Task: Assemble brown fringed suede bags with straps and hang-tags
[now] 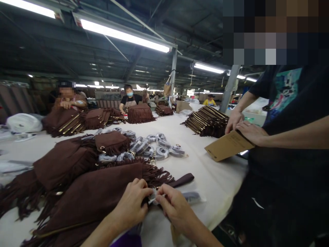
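My left hand point(135, 200) is closed at the end of a dark brown fringed suede bag point(100, 188) with a gold zip, which lies flat on the table. Close beside it, my right hand point(176, 202) pinches whitish clear plastic point(153, 197) between thumb and fingers. The left fingertips meet the same plastic, and a small dark part between them is mostly hidden. A plastic-wrapped dark strap point(191, 196) pokes out past my right hand. Behind the knuckles, a brown wrist loop point(183, 180) stretches to the right.
Coiled straps in plastic point(161, 151) lie mid-table beside more fringed bags point(66, 161). A stack of gold-zipped bags point(205, 120) stands farther back. At right, a person in dark clothes holds a cardboard box point(228, 145). Other people work across the table point(195, 161).
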The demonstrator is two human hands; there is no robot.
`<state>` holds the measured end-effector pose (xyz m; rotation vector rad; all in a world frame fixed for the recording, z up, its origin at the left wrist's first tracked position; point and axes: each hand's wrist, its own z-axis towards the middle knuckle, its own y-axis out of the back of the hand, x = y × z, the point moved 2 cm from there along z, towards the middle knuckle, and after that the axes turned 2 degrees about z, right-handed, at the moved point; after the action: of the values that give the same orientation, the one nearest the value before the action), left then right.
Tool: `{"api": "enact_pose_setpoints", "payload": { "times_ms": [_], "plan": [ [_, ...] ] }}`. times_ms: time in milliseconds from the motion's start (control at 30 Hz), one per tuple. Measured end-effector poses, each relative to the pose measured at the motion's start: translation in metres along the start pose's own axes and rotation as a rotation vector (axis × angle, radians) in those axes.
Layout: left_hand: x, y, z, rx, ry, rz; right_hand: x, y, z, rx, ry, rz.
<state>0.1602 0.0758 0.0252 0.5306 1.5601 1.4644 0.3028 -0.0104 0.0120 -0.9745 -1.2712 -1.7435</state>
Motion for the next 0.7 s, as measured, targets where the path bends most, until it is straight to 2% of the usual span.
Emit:
{"api": "enact_pose_setpoints", "payload": {
  "times_ms": [67, 133, 267, 467, 567, 700],
  "plan": [
    [0.004, -0.007, 0.000, -0.041, 0.013, -0.047, -0.001, 0.003, 0.012, -0.064, 0.069, -0.085],
    [0.008, -0.015, 0.002, -0.077, 0.044, -0.077, -0.003, 0.006, 0.022, -0.075, 0.109, -0.143],
    [0.011, -0.024, 0.004, -0.140, 0.047, -0.108, -0.003, 0.006, 0.030, 0.021, 0.175, -0.173],
    [0.004, -0.021, -0.004, -0.219, 0.023, -0.179, -0.002, 0.003, 0.019, 0.278, -0.004, -0.056],
    [0.005, -0.018, -0.008, -0.212, -0.008, -0.217, -0.001, 0.006, 0.008, 0.308, 0.033, -0.119],
    [0.010, -0.016, -0.010, -0.201, -0.032, -0.227, 0.001, 0.009, -0.002, 0.283, 0.032, -0.188]
  ]
}}
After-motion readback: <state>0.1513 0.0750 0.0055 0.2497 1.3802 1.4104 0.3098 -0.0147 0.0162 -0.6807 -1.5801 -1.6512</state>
